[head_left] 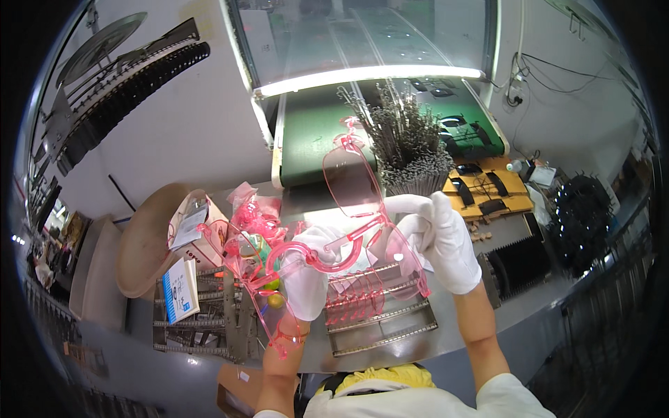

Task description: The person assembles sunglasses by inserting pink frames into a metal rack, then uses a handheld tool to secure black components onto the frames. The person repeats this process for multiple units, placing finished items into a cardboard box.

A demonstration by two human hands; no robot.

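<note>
Pink glasses (pixel 352 209) raised | left hand (pixel 306 275) fingers closed on temple | right hand (pixel 446 240) fingers pinching lens edge

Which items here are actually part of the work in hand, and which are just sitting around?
In hand:
- pink glasses
- left hand, gloved
- right hand, gloved
- slotted rack with more pink glasses

Lying about:
- green conveyor belt
- bundle of grey rods
- dark glasses on orange tray
- white booklet

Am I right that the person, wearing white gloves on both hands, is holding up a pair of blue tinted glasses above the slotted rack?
Not quite: the glasses are pink, not blue, as the head view shows. The left hand and right hand are both in white gloves, holding them above the slotted rack.
</note>
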